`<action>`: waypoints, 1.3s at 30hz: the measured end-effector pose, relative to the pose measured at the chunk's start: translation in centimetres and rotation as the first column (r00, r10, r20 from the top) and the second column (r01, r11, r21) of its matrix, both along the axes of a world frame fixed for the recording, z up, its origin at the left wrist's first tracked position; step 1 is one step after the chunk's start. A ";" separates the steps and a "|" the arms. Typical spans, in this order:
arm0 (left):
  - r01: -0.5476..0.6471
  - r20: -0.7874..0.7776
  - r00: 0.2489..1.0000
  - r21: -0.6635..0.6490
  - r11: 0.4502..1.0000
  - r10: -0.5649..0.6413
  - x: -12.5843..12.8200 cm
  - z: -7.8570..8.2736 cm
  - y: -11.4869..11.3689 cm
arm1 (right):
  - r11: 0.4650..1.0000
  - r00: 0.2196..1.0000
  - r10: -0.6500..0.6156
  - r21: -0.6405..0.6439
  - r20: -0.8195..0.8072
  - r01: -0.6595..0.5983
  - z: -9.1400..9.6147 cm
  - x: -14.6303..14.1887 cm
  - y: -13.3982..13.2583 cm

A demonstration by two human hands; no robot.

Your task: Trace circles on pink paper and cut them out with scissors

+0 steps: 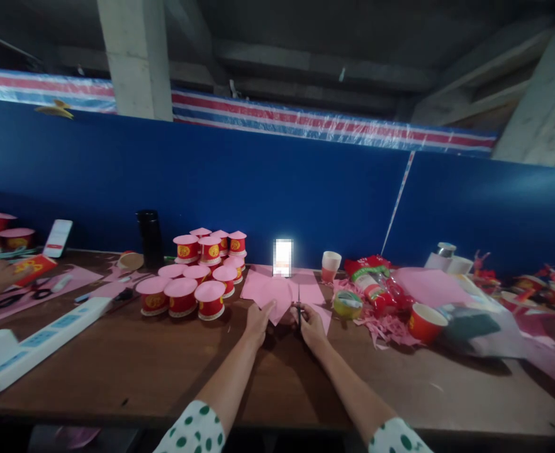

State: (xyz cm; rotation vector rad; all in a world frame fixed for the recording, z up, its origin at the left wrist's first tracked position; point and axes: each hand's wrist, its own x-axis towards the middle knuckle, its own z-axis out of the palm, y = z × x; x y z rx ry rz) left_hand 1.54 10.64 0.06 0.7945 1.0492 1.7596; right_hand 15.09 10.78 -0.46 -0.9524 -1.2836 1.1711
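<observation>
My left hand (257,322) pinches the near edge of a pink paper sheet (274,289) lying on the brown table (131,358). My right hand (311,322) is closed round the handles of scissors (299,301), whose blades point away from me into the pink paper. Both hands sit side by side at the table's middle. A lit phone (283,257) stands just behind the paper.
Several red paper cups capped with pink paper (197,277) cluster left of the hands. A black bottle (150,238), a white power strip (36,343), a tape roll (347,304), an open red cup (426,323), pink scraps and a red packet (372,277) lie around. A blue partition (258,189) backs the table.
</observation>
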 end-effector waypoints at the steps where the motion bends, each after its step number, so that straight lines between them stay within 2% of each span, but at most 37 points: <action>1: 0.000 0.001 1.000 -0.002 1.000 0.000 0.0 0.0 0.0 | 1.000 1.000 -0.007 -0.007 -0.011 0.007 0.0 0.0 0.0; 7: 0.032 -0.022 0.999 0.015 0.999 -0.032 -0.2 -0.7 0.4 | 0.998 0.998 0.059 -0.023 -0.014 -0.059 -0.3 0.2 0.1; 15: 0.055 -0.079 0.996 0.064 0.996 -0.050 -0.4 -1.8 1.1 | 0.999 0.999 0.052 -0.016 -0.014 -0.052 0.1 0.1 -0.1; 21: 0.055 -0.044 0.998 0.079 0.995 -0.052 -0.4 -1.5 1.0 | 0.999 0.999 0.035 -0.017 -0.018 -0.036 0.1 0.1 -0.1; 27: 0.008 -0.005 1.000 0.013 1.000 -0.008 -0.2 -0.9 0.7 | 0.999 0.998 0.048 -0.018 -0.029 -0.049 -0.2 0.1 0.1; 35: 0.039 -0.054 0.998 0.076 0.996 -0.035 -0.4 -2.1 1.5 | 0.998 0.998 0.064 -0.009 -0.020 -0.064 -0.5 0.3 0.3; 39: 0.023 -0.046 0.999 0.057 0.998 -0.020 -0.5 -2.4 1.8 | 0.998 0.998 0.066 -0.011 -0.023 -0.067 -0.5 0.3 0.3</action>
